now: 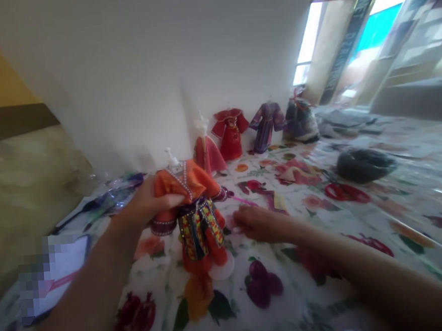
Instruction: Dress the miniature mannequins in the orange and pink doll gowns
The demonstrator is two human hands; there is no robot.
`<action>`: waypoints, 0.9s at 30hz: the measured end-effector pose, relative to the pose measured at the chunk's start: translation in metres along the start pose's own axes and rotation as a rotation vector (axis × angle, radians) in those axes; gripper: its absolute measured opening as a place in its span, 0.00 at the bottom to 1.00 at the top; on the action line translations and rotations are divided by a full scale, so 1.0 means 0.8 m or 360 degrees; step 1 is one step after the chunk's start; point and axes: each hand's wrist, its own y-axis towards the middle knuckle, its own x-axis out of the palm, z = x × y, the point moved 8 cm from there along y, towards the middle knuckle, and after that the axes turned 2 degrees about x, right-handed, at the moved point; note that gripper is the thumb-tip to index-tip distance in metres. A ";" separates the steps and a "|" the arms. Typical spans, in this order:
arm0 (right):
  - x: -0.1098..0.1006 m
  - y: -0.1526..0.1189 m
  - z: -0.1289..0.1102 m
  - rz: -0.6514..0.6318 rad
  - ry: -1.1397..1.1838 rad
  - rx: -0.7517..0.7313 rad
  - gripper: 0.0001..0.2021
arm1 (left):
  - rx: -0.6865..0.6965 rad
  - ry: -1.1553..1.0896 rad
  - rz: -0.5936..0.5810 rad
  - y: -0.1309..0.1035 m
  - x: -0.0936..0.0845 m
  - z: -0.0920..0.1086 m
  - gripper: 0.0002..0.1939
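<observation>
A small white mannequin stand wears an orange doll robe [195, 207] with a colourful patterned front panel. It stands on a fruit-print tablecloth [326, 259]. My left hand [148, 203] grips the robe at its left sleeve and shoulder. My right hand [257, 223] rests on the cloth just right of the robe, fingers pinched on a small pinkish piece beside a thin pink stick [244, 200]. The picture is blurred, so the pinched piece is unclear.
Along the wall stand more dressed mannequins: a pink-red dress [208, 154], a red robe [231, 132], a purple robe [265, 124], a dark one [300, 119]. Red scissors [346, 193] and a dark bundle [365, 164] lie right. Plastic wrap and a pen [106, 201] lie left.
</observation>
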 end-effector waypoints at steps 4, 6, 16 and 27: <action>-0.007 -0.001 -0.001 -0.0052 0.0014 0.0031 0.09 | -0.0002 -0.0005 0.0009 -0.001 -0.002 -0.003 0.13; -0.034 -0.003 -0.008 0.0000 0.0025 0.0019 0.09 | -0.0009 -0.0012 0.0009 -0.001 -0.002 -0.004 0.14; -0.184 -0.017 -0.106 0.0747 0.0977 -0.0374 0.02 | 0.0015 0.0016 0.0050 0.001 0.002 -0.003 0.18; -0.162 0.018 -0.146 0.0748 0.0522 -0.0691 0.05 | 0.0098 0.0020 -0.0059 -0.002 0.012 0.004 0.19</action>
